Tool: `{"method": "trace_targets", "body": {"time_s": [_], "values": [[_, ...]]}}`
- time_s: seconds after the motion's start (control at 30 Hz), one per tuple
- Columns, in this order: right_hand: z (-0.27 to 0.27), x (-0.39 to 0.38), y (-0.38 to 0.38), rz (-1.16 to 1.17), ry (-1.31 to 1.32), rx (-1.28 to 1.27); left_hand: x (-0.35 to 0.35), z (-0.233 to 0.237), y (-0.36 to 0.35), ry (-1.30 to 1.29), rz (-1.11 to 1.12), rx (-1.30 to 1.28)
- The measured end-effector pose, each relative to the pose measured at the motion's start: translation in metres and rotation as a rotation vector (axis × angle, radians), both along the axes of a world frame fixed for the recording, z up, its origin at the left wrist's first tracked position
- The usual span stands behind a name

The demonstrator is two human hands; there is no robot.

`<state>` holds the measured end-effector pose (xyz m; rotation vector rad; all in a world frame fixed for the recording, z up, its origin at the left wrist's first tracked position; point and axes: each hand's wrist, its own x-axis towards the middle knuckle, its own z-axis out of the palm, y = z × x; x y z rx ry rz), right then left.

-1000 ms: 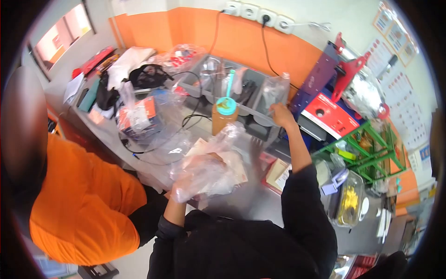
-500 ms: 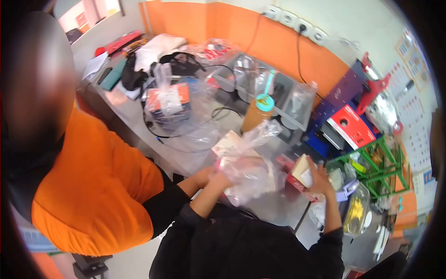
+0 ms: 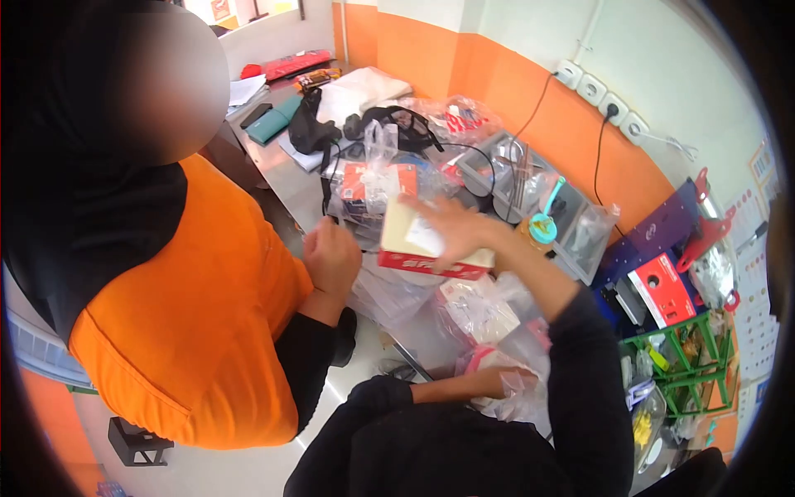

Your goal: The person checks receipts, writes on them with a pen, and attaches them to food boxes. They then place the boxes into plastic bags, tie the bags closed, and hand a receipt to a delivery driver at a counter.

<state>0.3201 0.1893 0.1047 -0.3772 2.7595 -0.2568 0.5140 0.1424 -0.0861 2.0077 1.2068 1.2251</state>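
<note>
A red and cream box (image 3: 396, 258) is gripped from above by my right hand (image 3: 454, 230), fingers over its cream top and a white paper. The box is in front of a bagged orange box (image 3: 352, 184). Near the bottom, my left hand (image 3: 503, 383) is closed on a clear plastic bag (image 3: 517, 402) with pink and white contents; some fingertips are hidden in the plastic. A second wrapped pink and white package (image 3: 480, 311) lies between my two hands.
A co-worker in orange stands at the left, one hand (image 3: 333, 255) near the box. Behind are a grey tray (image 3: 580, 257), a cup with a turquoise lid (image 3: 542, 228) and black cables. A green rack (image 3: 683, 364) stands at the right.
My right hand has carried the red and cream box from the right to the left. My left hand has moved onto a lower bag. The co-worker's hand has drawn back, and the view has shifted.
</note>
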Motion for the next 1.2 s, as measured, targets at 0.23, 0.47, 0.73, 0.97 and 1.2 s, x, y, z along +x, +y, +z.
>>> {"method": "trace_targets", "body": {"time_s": [0.23, 0.47, 0.73, 0.97, 1.2], "values": [[-0.158, -0.076, -0.058, -0.008, -0.016, 0.084, -0.011, 0.009, -0.023, -0.009, -0.096, -0.144], [-0.087, -0.022, -0.037, -0.022, 0.1, 0.125, -0.045, 0.036, 0.001, 0.175, -0.333, -0.422], [0.064, 0.149, 0.164, -0.642, 0.384, -0.77, -0.042, -0.005, 0.055, 0.061, -0.44, -0.571], [-0.152, 0.102, 0.366, -1.275, 0.138, -0.011, -0.022, -0.004, 0.039, -0.039, -0.142, -0.285], [-0.226, 0.07, 0.392, -1.337, 0.099, 0.092, -0.024, 0.015, 0.034, -0.083, -0.153, -0.268]]}}
